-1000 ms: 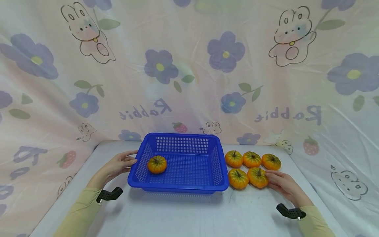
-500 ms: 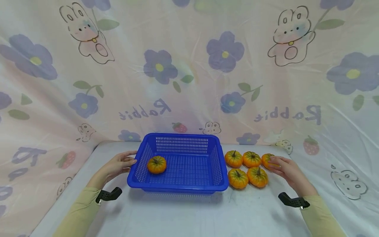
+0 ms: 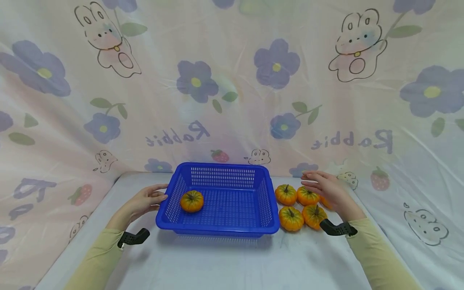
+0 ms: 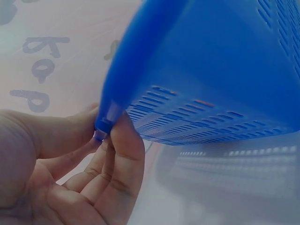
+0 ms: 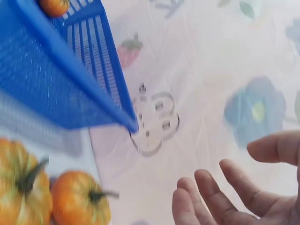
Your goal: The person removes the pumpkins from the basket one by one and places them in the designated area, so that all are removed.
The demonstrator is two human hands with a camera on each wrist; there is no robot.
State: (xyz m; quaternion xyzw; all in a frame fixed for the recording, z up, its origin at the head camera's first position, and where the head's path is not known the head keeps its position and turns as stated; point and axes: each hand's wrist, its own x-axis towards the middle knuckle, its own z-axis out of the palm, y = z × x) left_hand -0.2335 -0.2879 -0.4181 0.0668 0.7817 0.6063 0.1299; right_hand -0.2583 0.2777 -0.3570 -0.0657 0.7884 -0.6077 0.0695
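Note:
At the left side of the blue plastic basket (image 3: 217,231), my left hand (image 3: 139,205) pinches the rim between thumb and fingers; the left wrist view shows the grip close up. One small orange pumpkin (image 3: 192,201) sits inside the basket near its left wall. My right hand (image 3: 331,191) hovers over the back row of pumpkins on the right, fingers spread and holding nothing. Beneath it, a back-row pumpkin (image 3: 308,198) and its right neighbour (image 3: 327,204) are partly hidden. In the right wrist view, two pumpkins (image 5: 79,200) show below the basket.
Several pumpkins stand in two rows against the basket's right side, including a front-left one (image 3: 291,219) and a back-left one (image 3: 286,195). The white table (image 3: 224,262) ends at a printed curtain (image 3: 232,121) behind the basket.
My right hand has gone from the front-right pumpkin to the back-right one, then lifted and moved left above the back row. My left hand and the basket stay put.

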